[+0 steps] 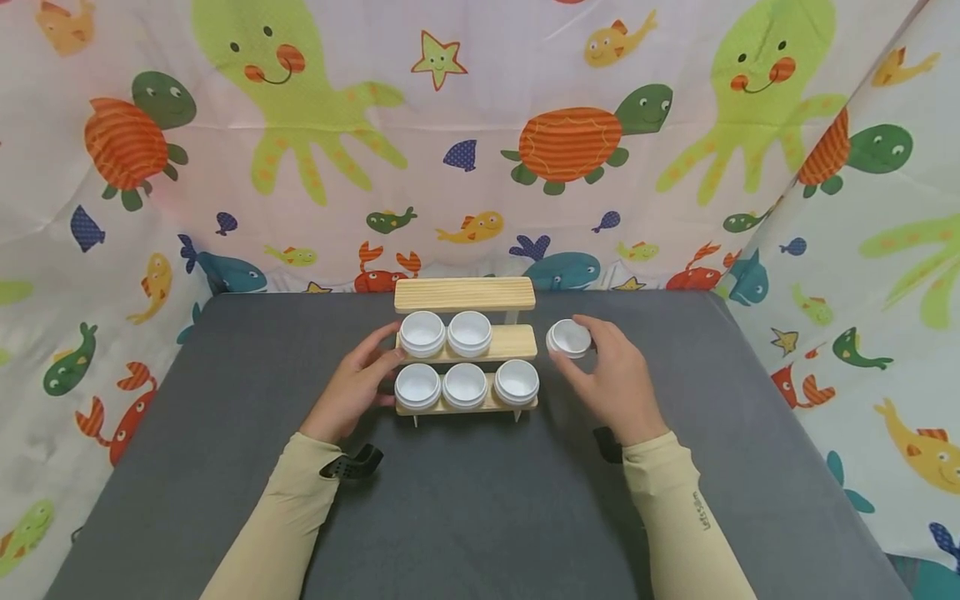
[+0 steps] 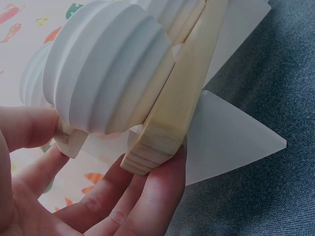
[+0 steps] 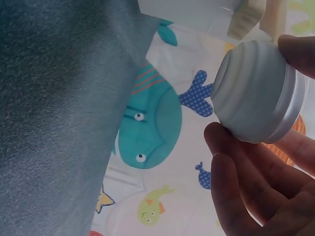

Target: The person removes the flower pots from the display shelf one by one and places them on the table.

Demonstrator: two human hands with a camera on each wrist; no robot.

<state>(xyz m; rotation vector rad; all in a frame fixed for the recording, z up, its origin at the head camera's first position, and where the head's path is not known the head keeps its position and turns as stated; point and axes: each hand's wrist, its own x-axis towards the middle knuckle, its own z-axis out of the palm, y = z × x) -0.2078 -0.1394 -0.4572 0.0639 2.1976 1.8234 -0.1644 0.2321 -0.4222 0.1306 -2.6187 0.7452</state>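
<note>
A three-tier wooden stand (image 1: 517, 342) with clear supports stands in the middle of the table. Small white ribbed cups (image 1: 465, 386) fill the lowest shelf, three in a row. On the middle shelf, two more cups (image 1: 422, 333) sit at the left and centre, with bare wood to their right; the top shelf (image 1: 465, 294) is bare. My left hand (image 1: 348, 387) grips the stand's left end, fingers against the lowest shelf's end (image 2: 157, 147). Just right of the stand, my right hand (image 1: 618, 379) pinches another white cup (image 3: 261, 93) between thumb and fingers.
A dark grey cloth (image 1: 465, 508) covers the table. Behind it and at both sides hangs a white curtain (image 1: 465, 183) printed with sea animals. Each wrist wears a dark strap (image 1: 352, 462).
</note>
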